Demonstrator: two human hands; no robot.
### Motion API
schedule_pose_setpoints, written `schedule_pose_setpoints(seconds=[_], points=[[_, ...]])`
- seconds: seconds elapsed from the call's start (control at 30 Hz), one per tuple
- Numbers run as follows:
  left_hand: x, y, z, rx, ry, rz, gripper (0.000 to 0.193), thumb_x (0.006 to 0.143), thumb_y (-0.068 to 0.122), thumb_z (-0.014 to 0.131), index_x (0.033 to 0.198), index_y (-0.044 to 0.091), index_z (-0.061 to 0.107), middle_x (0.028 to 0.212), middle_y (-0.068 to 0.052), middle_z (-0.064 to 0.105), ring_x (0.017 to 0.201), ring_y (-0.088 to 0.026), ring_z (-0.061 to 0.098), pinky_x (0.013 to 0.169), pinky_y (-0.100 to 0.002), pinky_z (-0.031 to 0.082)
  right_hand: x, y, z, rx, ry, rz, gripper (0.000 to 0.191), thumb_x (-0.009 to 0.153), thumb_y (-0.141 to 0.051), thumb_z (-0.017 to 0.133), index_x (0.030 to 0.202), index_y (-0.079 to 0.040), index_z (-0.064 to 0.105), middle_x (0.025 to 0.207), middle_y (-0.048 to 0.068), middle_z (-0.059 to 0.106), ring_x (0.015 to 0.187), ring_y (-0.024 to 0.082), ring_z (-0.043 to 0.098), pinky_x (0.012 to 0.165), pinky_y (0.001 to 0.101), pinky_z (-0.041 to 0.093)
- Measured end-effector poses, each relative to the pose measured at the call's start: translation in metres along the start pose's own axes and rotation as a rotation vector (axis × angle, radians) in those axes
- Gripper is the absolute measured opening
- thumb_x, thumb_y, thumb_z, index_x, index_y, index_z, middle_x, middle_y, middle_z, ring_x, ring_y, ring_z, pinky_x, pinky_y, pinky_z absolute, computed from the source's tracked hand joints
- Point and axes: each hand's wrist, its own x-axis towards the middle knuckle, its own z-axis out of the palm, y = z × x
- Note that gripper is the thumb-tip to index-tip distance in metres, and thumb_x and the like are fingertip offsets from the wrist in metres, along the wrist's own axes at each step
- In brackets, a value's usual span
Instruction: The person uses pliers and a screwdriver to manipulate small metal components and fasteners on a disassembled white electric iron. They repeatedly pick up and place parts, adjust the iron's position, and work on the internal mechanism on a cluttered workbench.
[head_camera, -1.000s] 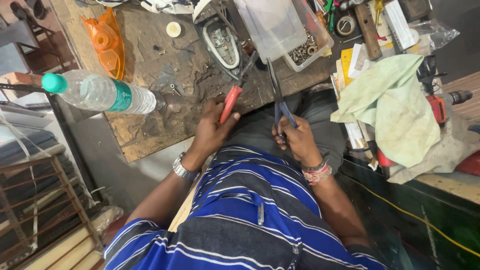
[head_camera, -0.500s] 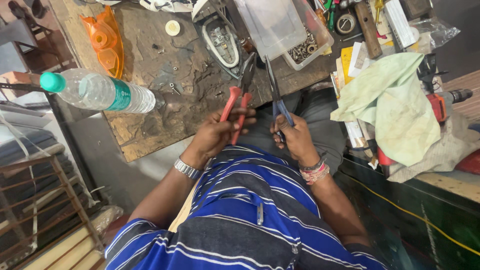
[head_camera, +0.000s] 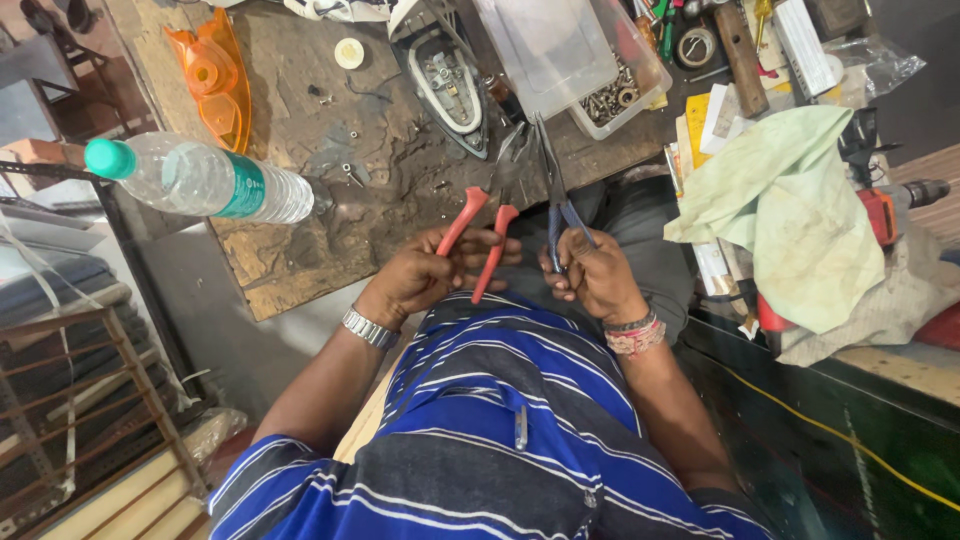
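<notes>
My left hand (head_camera: 425, 275) grips red-handled pliers (head_camera: 478, 235), whose two handles stand spread apart above my fingers. My right hand (head_camera: 595, 275) holds blue-handled long-nose pliers (head_camera: 553, 190). The jaws of both tools point away from me and meet near the edge of the worn wooden workbench (head_camera: 300, 230). Whatever sits between the jaws is too small to make out. A metal watch is on my left wrist and red thread bands on my right. My striped blue shirt fills the lower middle of the view.
A clear water bottle (head_camera: 200, 180) with a green cap lies on the bench's left. An orange plastic cover (head_camera: 215, 75), an opened clothes iron (head_camera: 445, 80), a clear box of screws (head_camera: 600, 70) and a pale green cloth (head_camera: 800, 210) over a drill surround the work spot.
The red pliers went from one visible handle in my left hand to both handles spread open. Both hands drew slightly closer to my chest, and the two tools' jaws came together.
</notes>
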Motion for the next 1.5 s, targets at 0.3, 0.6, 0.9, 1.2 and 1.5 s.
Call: schedule_pose_setpoints(seconds=[0.3,0.6,0.9,1.2,1.5], points=[[-0.001,0.014,0.002,0.047,-0.008,-0.001,0.075,0.062,-0.011,0.049,0.138,-0.011,0.052,0.147,-0.034,0.052,0.142,-0.049,0.049,0.115,-0.053,0.05,-0.003,0.0,-0.006,0.051,-0.088,0.055,0.05,0.098,-0.055,0.061,0.086,-0.007,0.055,0.097,0.019,0.061,0.064,0.017,0.053,0.049,0.0272,0.039],[-0.002,0.012,-0.01,0.124,0.032,0.008,0.069,0.066,-0.014,0.045,0.134,-0.012,0.058,0.14,-0.038,0.059,0.129,-0.043,0.063,0.078,-0.028,0.055,-0.001,0.002,-0.013,0.124,-0.171,0.061,0.048,0.102,-0.051,0.06,0.086,-0.007,0.053,0.098,0.019,0.06,0.065,0.017,0.054,0.049,0.0276,0.038],[-0.003,0.011,-0.014,-0.068,-0.059,-0.032,0.065,0.066,-0.015,0.044,0.128,-0.011,0.06,0.136,-0.036,0.058,0.127,-0.046,0.062,0.099,-0.066,0.056,0.0,0.001,-0.01,0.169,-0.195,0.09,0.049,0.1,-0.053,0.061,0.084,-0.007,0.052,0.089,0.015,0.056,0.059,0.016,0.049,0.045,0.0277,0.037],[-0.008,0.016,-0.013,-0.106,-0.058,-0.071,0.058,0.068,-0.012,0.044,0.124,-0.013,0.06,0.133,-0.039,0.058,0.125,-0.05,0.062,0.096,-0.069,0.055,0.004,0.002,-0.014,0.193,-0.28,0.064,0.051,0.1,-0.053,0.063,0.081,-0.007,0.053,0.086,0.014,0.054,0.059,0.015,0.048,0.044,0.026,0.036],[-0.009,0.008,-0.027,-0.002,0.013,-0.038,0.043,0.078,-0.009,0.055,0.12,-0.012,0.063,0.122,-0.032,0.064,0.103,-0.035,0.07,0.088,-0.042,0.059,0.005,0.001,-0.017,0.167,-0.265,0.088,0.049,0.097,-0.051,0.067,0.081,-0.007,0.053,0.085,0.013,0.053,0.06,0.016,0.049,0.044,0.0261,0.037]])
